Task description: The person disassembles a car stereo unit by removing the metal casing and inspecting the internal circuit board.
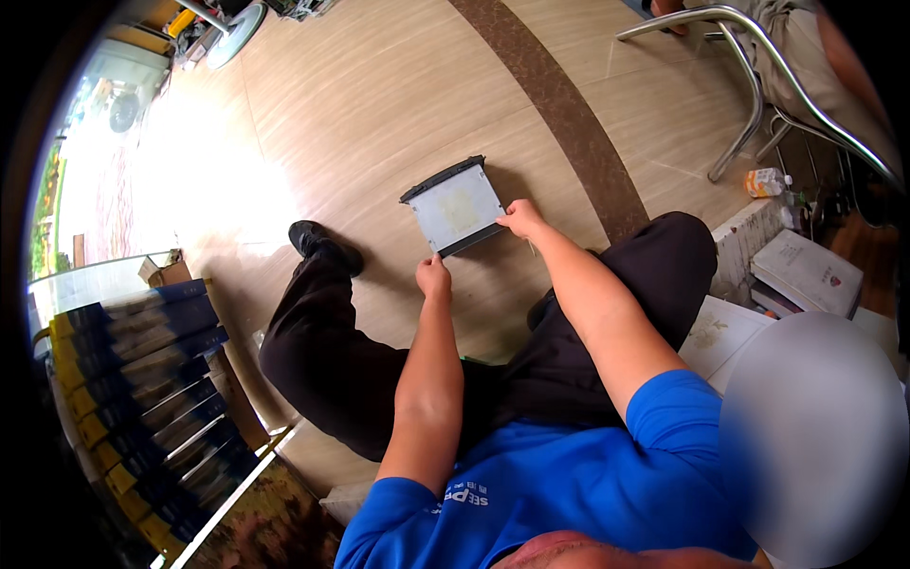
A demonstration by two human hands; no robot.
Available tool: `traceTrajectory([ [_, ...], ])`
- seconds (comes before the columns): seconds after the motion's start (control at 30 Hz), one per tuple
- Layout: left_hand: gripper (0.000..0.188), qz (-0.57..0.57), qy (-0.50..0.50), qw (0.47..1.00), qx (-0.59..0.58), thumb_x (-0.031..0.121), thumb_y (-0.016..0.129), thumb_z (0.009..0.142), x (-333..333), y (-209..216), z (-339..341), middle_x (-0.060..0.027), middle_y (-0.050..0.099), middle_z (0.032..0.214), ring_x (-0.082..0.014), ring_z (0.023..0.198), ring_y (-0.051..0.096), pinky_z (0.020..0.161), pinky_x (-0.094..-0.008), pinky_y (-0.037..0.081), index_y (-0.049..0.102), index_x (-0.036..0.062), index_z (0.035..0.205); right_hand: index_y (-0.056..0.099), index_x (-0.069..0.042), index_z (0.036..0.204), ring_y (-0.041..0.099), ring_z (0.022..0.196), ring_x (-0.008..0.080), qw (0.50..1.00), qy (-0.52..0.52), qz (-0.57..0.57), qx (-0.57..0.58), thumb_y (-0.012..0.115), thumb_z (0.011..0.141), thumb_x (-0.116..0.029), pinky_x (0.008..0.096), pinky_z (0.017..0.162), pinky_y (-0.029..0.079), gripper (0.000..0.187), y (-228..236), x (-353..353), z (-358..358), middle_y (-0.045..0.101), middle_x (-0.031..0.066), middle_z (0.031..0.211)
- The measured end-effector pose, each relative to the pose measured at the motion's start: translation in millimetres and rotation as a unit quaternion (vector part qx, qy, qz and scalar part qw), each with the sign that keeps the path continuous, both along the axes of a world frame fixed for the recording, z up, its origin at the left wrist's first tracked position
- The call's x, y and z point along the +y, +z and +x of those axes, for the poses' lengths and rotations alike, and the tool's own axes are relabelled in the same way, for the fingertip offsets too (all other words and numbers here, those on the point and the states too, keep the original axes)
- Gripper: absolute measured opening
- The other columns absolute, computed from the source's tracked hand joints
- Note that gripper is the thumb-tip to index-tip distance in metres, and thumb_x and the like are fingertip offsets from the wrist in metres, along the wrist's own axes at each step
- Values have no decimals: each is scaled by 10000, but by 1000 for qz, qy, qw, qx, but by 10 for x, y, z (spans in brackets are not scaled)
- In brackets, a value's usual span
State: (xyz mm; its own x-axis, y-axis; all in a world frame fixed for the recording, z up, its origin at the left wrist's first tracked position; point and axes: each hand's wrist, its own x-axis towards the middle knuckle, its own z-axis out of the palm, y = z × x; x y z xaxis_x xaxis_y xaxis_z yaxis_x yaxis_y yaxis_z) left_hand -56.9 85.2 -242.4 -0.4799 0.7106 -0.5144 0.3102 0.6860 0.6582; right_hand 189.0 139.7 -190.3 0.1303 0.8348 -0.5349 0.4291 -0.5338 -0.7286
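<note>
- Seated person is holding a flat grey optical drive [457, 207] out over the wooden floor [379, 104], between the knees.
- Left hand [433, 278] is pinching the near corner, fingers closed on the edge.
- Right hand [520, 218] is gripping the right side, likely steadying it level with the metal underside up for inspection.
- Stacked blue-and-yellow boxes [142, 379] are sitting well left of the left hand; a steel chair frame [749, 104] is standing beyond the right.

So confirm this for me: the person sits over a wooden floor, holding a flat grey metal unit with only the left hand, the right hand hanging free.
Not quite. The head view shows both hands on the flat grey metal unit: the left hand grips its near corner and the right hand holds its right edge. The rest stands: the person sits over the wooden floor.
</note>
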Motion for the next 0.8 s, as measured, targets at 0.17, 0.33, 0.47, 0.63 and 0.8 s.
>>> traceTrajectory([
  [0.17, 327, -42, -4, 999, -32, 279, 594, 903, 60, 157, 94, -135, 631, 754, -223, 669, 577, 604, -370, 440, 647, -37, 968, 591, -17, 760, 474, 449, 166, 993, 32, -112, 4, 735, 800, -231, 352, 410, 375, 261, 36, 126, 90, 534, 68, 580],
  [0.33, 304, -54, -57, 997, -17, 260, 582, 912, 92, 384, 275, -184, 680, 883, -276, 813, 637, 741, -384, 474, 668, -28, 957, 578, 4, 784, 456, 411, 162, 989, 49, -133, -28, 706, 833, -229, 333, 364, 342, 270, 15, 164, 209, 525, 81, 547],
  [0.47, 266, -24, -78, 996, -36, 289, 560, 934, -5, 38, -110, -23, 498, 562, -142, 426, 433, 397, -331, 333, 648, 39, 910, 567, 15, 816, 464, 442, 118, 983, 49, -166, 64, 670, 863, -202, 279, 348, 326, 245, 198, 220, 32, 539, 70, 605],
  [0.63, 252, -20, -76, 997, -15, 275, 575, 925, -113, -25, -17, -49, 542, 584, -163, 444, 475, 413, -342, 372, 658, 37, 918, 577, 12, 804, 450, 420, 127, 980, 29, -175, 87, 674, 862, -213, 286, 349, 328, 252, 138, 82, 93, 525, 68, 570],
  [0.8, 257, 4, -91, 996, 28, 240, 611, 891, -40, 495, 311, -178, 681, 838, -274, 778, 648, 724, -375, 483, 679, -3, 937, 586, 11, 806, 436, 417, 132, 980, 41, -185, 62, 702, 839, -223, 294, 354, 324, 263, 93, 53, 350, 530, 76, 570],
])
